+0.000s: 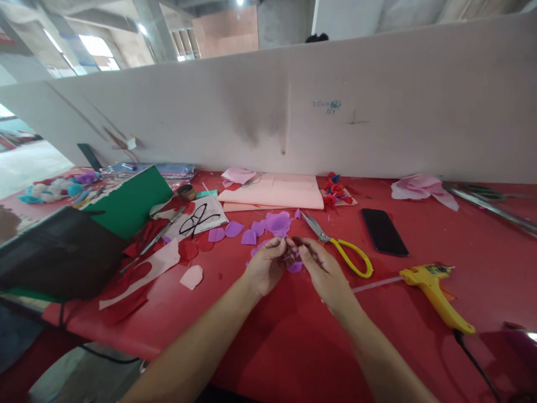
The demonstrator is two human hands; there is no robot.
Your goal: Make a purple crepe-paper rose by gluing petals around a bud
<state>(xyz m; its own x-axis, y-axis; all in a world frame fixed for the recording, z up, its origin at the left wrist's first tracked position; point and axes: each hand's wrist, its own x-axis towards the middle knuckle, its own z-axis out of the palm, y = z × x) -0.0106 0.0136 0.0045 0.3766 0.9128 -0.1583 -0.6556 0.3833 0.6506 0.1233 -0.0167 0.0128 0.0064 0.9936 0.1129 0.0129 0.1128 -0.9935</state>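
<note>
My left hand [271, 262] and my right hand [321, 267] meet over the red table, fingertips closed together in pinches. Whatever small thing they work on is mostly hidden by the fingers. Just beyond the fingertips is a cupped cluster of purple petals [277, 223]; I cannot tell if it is held or lies behind. Loose purple petals [234, 228] are spread to the left, and another purple petal [295, 267] shows under the hands. Yellow-handled scissors [352, 257] lie right beside my right hand, blades pointing away.
To the right are a black phone [384, 232] and a yellow glue gun [438, 296] with a cord. Pink sheets [272, 193] and red flowers [334, 190] lie at the back. Scraps, eyeglasses [199, 219], a green board [130, 198] and a dark bag [59, 252] are left. A white partition [377, 112] stands behind.
</note>
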